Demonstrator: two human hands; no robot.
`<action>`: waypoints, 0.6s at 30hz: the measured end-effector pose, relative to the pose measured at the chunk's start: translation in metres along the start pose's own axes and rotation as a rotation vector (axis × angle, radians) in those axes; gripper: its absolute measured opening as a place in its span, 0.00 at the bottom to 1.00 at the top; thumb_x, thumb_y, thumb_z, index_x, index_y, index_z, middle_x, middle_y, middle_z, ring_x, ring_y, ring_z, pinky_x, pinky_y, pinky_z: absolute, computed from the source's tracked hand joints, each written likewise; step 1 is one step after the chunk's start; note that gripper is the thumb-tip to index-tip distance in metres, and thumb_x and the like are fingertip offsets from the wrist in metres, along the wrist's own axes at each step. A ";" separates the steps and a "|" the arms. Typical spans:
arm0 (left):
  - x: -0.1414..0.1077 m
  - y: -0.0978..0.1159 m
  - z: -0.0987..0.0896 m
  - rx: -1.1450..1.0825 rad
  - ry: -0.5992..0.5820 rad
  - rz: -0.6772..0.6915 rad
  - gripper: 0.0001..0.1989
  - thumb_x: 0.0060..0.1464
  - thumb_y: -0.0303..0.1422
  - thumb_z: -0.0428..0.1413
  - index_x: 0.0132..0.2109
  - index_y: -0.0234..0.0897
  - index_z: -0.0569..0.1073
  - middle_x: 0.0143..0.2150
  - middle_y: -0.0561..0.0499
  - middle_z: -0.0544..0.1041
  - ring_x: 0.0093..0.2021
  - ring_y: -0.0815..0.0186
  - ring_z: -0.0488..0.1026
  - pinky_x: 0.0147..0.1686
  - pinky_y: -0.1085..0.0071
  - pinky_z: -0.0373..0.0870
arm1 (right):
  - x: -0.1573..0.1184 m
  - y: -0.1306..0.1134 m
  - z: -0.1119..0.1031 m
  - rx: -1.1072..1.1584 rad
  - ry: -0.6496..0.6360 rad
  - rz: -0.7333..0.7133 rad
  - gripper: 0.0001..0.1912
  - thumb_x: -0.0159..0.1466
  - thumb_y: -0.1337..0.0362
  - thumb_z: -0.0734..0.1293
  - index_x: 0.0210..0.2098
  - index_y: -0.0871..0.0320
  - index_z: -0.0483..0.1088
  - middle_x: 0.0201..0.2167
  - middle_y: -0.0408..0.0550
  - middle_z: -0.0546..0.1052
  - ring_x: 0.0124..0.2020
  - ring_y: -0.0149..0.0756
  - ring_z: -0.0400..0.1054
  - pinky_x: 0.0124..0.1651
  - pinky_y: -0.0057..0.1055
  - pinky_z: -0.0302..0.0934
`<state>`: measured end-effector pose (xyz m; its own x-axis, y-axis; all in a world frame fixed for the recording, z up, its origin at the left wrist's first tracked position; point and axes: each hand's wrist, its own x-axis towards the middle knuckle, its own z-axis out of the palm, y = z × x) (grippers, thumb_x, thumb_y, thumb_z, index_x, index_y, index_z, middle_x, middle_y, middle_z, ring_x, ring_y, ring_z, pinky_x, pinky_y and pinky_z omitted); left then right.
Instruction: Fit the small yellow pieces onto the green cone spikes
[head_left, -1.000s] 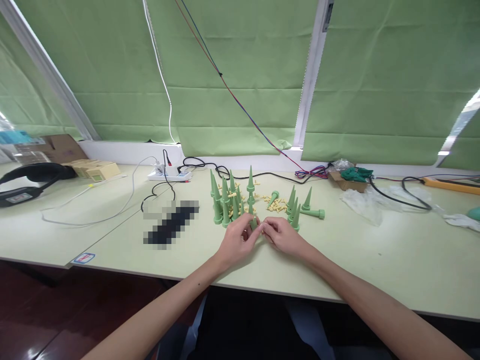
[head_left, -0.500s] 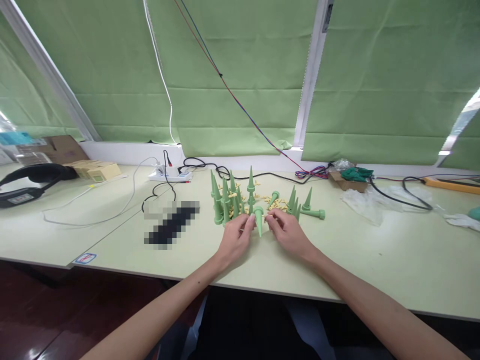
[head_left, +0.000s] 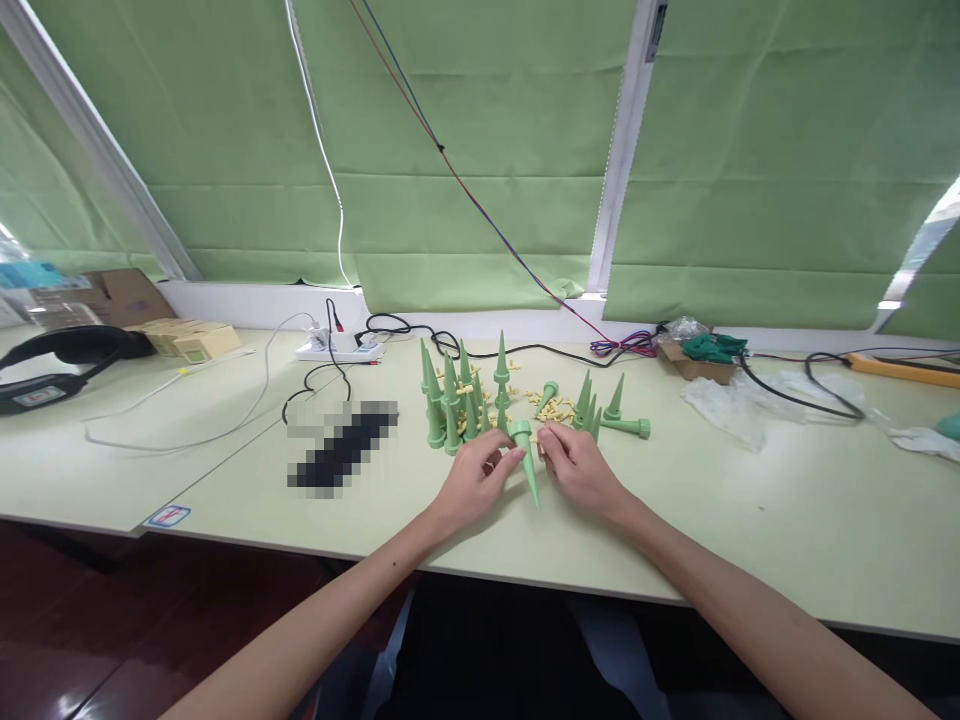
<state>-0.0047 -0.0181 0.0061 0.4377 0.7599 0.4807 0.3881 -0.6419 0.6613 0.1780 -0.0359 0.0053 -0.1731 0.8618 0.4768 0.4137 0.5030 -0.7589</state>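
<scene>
In the head view, my left hand (head_left: 480, 472) is closed on a green plastic watering spike (head_left: 529, 470), tilted with its point down toward me. My right hand (head_left: 574, 465) is closed at the spike's right side, its fingertips pinching a small yellow peg (head_left: 535, 443), mostly hidden by the fingers. Just behind my hands lies a pile of small yellow pegs (head_left: 553, 408). Left of the pile stands a group of upright green spikes (head_left: 451, 395), several with yellow pegs stuck in their sides. More green spikes (head_left: 583, 402) stand to the right, and one lies on its side (head_left: 628, 427).
A blurred-out dark object (head_left: 341, 450) lies left of my hands. Farther left are headphones (head_left: 75, 355) and a power strip (head_left: 341, 350) with cables. Clear plastic bags (head_left: 724, 410) and a small cardboard box (head_left: 697, 368) are at right. The table's front edge (head_left: 525, 578) runs below my forearms.
The spike in my left hand has tilted, its point swinging toward me and to the right. My right hand has stayed close to its side.
</scene>
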 end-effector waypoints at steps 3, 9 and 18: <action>-0.001 -0.001 0.000 -0.002 0.015 0.020 0.13 0.62 0.39 0.50 0.33 0.36 0.66 0.31 0.53 0.65 0.27 0.71 0.62 0.24 0.75 0.58 | 0.001 0.000 0.001 0.060 -0.007 0.039 0.22 0.71 0.52 0.53 0.24 0.55 0.55 0.18 0.39 0.59 0.20 0.30 0.54 0.25 0.29 0.51; -0.003 -0.004 0.002 0.065 0.074 0.080 0.13 0.62 0.37 0.52 0.31 0.36 0.64 0.29 0.54 0.61 0.28 0.70 0.60 0.25 0.74 0.56 | 0.002 0.003 0.004 0.140 -0.041 0.087 0.24 0.71 0.49 0.53 0.23 0.54 0.51 0.17 0.38 0.56 0.18 0.29 0.52 0.23 0.29 0.51; -0.001 -0.003 0.004 0.020 0.130 -0.030 0.10 0.63 0.39 0.50 0.38 0.36 0.69 0.34 0.52 0.71 0.24 0.72 0.63 0.25 0.74 0.60 | 0.005 0.002 0.002 0.074 0.053 0.067 0.22 0.71 0.50 0.53 0.24 0.55 0.56 0.18 0.40 0.60 0.20 0.30 0.54 0.25 0.29 0.52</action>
<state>-0.0034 -0.0169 0.0014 0.3176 0.7847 0.5324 0.4160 -0.6198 0.6654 0.1761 -0.0308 0.0050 -0.0994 0.8898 0.4454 0.3550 0.4499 -0.8195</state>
